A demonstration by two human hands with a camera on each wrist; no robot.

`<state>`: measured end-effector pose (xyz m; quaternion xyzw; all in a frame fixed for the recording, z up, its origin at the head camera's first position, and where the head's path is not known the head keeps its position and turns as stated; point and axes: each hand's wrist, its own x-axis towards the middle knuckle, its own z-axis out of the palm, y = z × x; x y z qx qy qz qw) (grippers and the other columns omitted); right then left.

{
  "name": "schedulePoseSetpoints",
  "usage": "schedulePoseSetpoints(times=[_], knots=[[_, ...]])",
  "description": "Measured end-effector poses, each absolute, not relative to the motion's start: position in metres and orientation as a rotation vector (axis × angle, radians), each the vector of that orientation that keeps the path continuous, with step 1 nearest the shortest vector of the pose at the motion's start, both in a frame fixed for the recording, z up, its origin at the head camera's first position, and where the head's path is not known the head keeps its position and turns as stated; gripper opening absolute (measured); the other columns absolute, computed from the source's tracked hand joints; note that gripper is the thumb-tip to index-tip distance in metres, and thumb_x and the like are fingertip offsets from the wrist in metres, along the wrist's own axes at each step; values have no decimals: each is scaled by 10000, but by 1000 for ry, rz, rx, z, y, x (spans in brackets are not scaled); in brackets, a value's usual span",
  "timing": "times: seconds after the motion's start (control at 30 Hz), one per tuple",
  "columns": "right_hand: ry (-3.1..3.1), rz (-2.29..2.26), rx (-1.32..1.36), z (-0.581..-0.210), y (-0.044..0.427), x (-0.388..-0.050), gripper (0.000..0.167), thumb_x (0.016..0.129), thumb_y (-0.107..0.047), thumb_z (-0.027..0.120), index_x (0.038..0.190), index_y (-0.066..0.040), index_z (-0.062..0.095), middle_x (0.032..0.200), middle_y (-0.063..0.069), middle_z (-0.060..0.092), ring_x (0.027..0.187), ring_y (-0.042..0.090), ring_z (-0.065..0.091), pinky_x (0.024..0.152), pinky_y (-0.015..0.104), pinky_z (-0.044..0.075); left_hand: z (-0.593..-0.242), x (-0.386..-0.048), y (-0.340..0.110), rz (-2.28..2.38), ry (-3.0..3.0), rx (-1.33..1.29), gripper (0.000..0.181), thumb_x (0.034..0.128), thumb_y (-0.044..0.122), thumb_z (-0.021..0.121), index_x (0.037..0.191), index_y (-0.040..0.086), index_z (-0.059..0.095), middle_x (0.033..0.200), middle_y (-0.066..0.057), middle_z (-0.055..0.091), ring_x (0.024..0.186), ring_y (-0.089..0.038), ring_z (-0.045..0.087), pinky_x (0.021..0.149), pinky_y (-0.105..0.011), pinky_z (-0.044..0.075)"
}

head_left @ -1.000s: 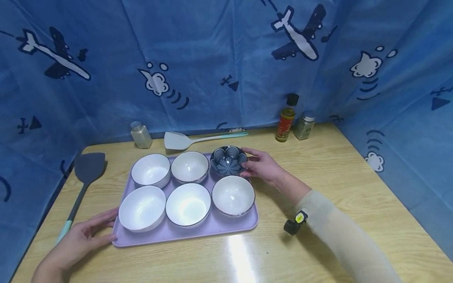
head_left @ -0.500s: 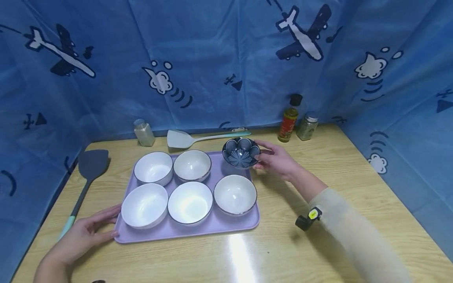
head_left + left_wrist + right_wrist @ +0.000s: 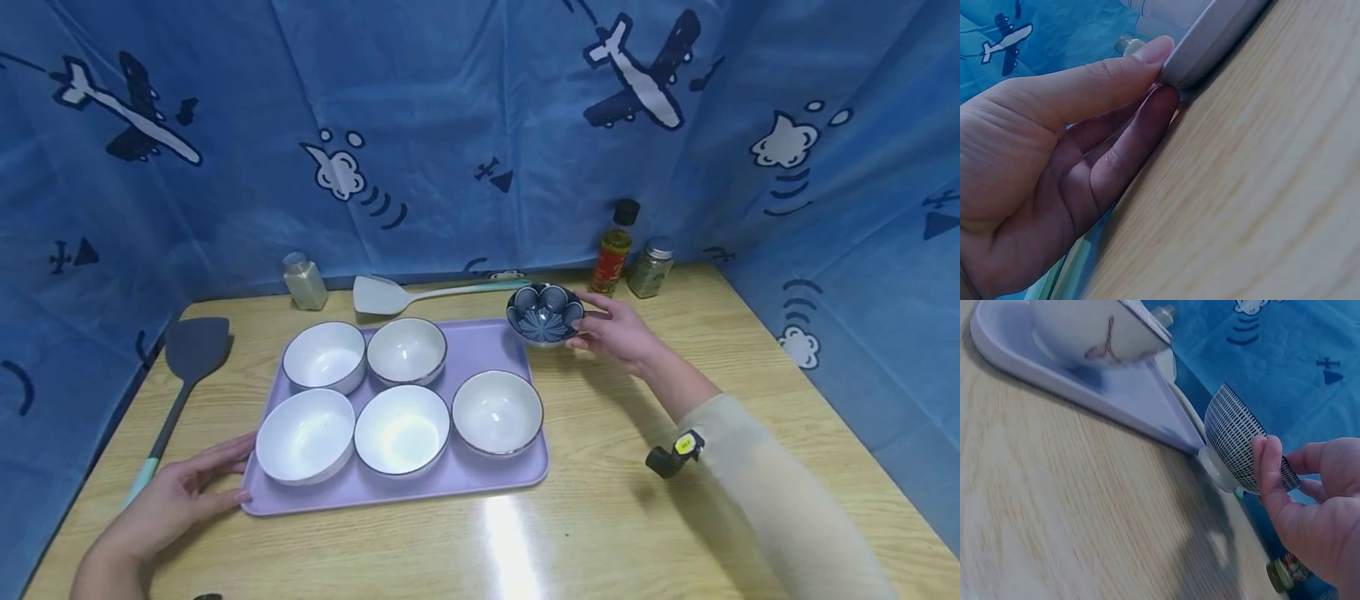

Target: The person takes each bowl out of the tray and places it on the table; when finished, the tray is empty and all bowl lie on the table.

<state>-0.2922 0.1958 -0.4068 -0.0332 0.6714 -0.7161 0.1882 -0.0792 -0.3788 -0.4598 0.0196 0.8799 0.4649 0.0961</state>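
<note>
My right hand pinches the rim of a small dark blue patterned bowl, thumb on one side and fingers on the other. In the right wrist view the bowl is tilted, its checked outside showing, held above the table by the tray's back right corner. At the front left corner of the lilac tray, my left hand pinches the edge. The left wrist view has the thumb against the tray's rim and a finger below. Several white bowls stand on the tray in two rows.
A grey spatula lies left of the tray, a white one behind it. A clear jar stands back left. At back right are a red-labelled bottle and a spice jar. Blue curtain encloses the table.
The right hand has lifted the dark bowl from the tray's back right spot and carried it right, past the tray's edge. The left hand keeps its place on the corner.
</note>
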Motion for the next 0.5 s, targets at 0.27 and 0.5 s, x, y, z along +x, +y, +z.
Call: schedulePoseSetpoints(times=[0.27,0.5], knots=[[1872,-2029,-82,-411,202,-299,662,995,86,423,1596,-82,202,1010,138,527,758,154,683,787,243,598,-462,-80,-379,1386,2622,95,676,873,320,769,1467,131,507,1466,232,475,1185,185,488,923,-14,380],[1838,-2047,-85,-414,204,-302,660,1001,79,417,1598,-85,190,1004,133,561,751,148,691,752,220,592,-462,-81,-379,1345,2634,69,685,862,367,770,1464,160,515,1484,196,479,1184,206,464,922,-4,362]])
